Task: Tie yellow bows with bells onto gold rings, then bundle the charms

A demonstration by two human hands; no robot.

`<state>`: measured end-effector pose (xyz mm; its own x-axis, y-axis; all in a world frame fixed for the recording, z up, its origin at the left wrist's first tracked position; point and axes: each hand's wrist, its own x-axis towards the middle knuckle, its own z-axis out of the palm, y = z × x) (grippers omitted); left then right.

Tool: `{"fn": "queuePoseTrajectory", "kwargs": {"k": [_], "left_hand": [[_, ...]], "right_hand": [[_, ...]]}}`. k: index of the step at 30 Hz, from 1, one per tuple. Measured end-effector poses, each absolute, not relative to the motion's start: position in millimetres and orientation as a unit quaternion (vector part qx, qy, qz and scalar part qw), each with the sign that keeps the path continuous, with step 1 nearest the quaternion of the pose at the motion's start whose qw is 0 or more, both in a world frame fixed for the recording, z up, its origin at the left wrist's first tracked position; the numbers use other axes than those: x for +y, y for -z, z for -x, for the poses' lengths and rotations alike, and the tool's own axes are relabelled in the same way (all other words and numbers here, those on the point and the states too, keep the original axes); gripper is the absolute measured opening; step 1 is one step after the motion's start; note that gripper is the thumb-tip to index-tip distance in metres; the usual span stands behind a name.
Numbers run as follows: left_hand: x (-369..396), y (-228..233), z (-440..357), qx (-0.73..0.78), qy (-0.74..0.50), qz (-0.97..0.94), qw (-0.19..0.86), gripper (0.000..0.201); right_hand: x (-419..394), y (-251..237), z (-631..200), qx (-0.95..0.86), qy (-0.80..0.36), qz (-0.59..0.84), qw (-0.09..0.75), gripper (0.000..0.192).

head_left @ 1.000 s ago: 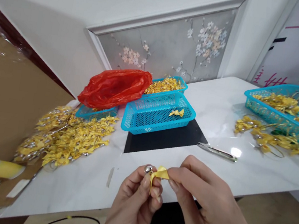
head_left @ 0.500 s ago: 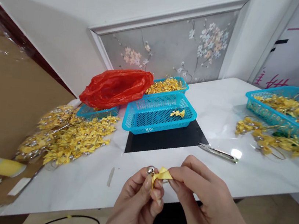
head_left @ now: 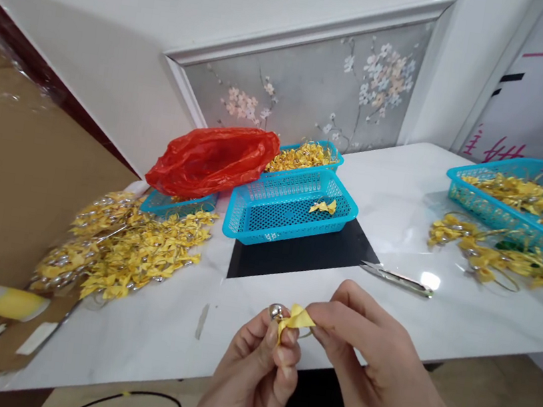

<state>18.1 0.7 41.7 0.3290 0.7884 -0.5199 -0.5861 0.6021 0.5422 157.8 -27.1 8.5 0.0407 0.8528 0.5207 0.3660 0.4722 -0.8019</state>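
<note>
While your left hand (head_left: 252, 376) and right hand (head_left: 373, 373) pinch the yellow bow (head_left: 297, 316) and its small bell (head_left: 277, 311) at six o'clock, over the bench (head_left: 401, 215) edge, a loose pinch could drop them to the floor.

One camera sat on the person's head, looking forward and down across the white table (head_left: 406, 182) toward the floral wall panel (head_left: 317, 95). It was close above the two hands at the bottom edge; no second view existed.
</note>
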Motion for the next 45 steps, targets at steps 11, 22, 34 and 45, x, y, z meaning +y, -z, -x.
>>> {"fn": "queuePoseTrajectory", "kwargs": {"k": [11, 22, 34, 45], "left_hand": [[-0.4, -45.6, -20.5, 0.408, -0.433, -0.109, 0.797, 0.033], [0.2, -44.3, -19.8, 0.414, -0.435, -0.123, 0.790, 0.031], [1.2, -39.5, -18.4, 0.413, -0.430, -0.129, 0.792, 0.022], [-0.1, -44.7, -21.0, 0.419, -0.436, -0.114, 0.788, 0.036]], "right_hand": [[-28.1, -6.0, -157.2, -0.653, -0.230, 0.463, 0.554, 0.023], [-28.3, -7.7, -158.6, -0.661, -0.225, 0.475, 0.536, 0.023], [-26.5, -6.6, -158.6, -0.653, -0.231, 0.467, 0.550, 0.023], [-27.7, -6.7, -159.2, -0.652, -0.241, 0.469, 0.545, 0.023]]}}
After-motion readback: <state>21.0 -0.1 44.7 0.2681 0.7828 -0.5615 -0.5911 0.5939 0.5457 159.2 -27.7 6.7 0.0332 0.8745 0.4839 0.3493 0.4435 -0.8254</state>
